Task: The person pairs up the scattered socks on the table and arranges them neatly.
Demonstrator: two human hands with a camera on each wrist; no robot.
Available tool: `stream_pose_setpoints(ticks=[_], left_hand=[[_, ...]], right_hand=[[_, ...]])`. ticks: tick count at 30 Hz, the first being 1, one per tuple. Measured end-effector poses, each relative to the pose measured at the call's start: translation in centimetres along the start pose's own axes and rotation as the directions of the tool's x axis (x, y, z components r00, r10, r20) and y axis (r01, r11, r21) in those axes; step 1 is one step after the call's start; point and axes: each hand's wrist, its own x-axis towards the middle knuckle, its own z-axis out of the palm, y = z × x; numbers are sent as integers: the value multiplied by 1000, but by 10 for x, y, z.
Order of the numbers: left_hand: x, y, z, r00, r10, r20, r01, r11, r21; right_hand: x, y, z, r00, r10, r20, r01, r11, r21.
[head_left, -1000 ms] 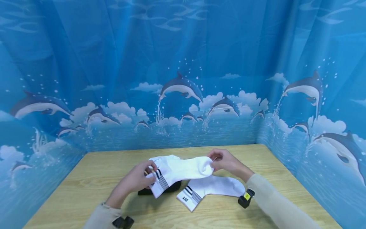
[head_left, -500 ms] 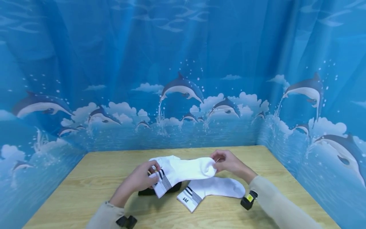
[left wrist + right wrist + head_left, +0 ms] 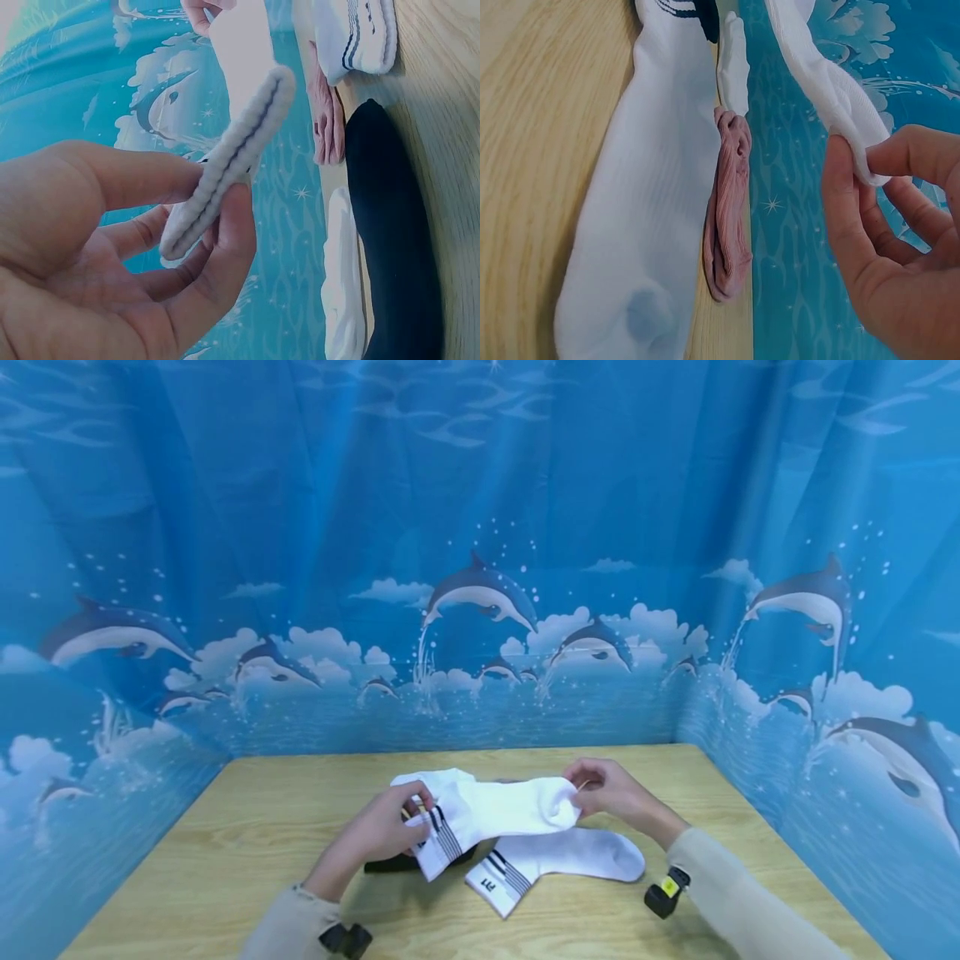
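A white sock [image 3: 517, 807] with black stripes at its cuff is stretched level above the table between both hands. My left hand [image 3: 384, 827] pinches the ribbed cuff [image 3: 225, 169] between thumb and fingers; the left wrist view looks at the closed cuff edge. My right hand [image 3: 618, 797] pinches the toe end [image 3: 855, 142] between thumb and fingertips. Below the held sock lies a second white striped sock [image 3: 566, 853], flat on the table, its cuff toward the front left and its toe to the right.
A black sock [image 3: 394, 232] lies under the held one, partly hidden in the head view. Behind it are a pink sock [image 3: 729, 210] and another white sock [image 3: 343, 277]. The wooden table [image 3: 270, 827] backs onto a blue dolphin-print curtain [image 3: 480, 527].
Both hands have shifted slightly to the right with the sock stretched between them, their pinch unchanged. The sock lying on the table has stayed in place.
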Motion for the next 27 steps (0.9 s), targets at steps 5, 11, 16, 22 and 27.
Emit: stream_pose_setpoints(ticks=[5,11,16,22,27], left_hand=[[2,1,4,1000,24,5,-24,1000,2],[3,3,10,999,42,9,-42,999,4],[5,5,15,998,62,19,-62,998,6],[9,8,21,998,45,35,-45,999,15],[10,11,24,999,30,41,-31,999,14]], right_hand=[[-5,3,-4,1000,-5,0,5,1000,-7],[-9,6,-8,1000,-7,5,7,1000,-7],[-14,10,-13,1000,-19,11,19,1000,-5],[-18,17,-18,999,-39,23,39,999,-10],[-21,21,-22,1000,-20,12,20,999,-25]])
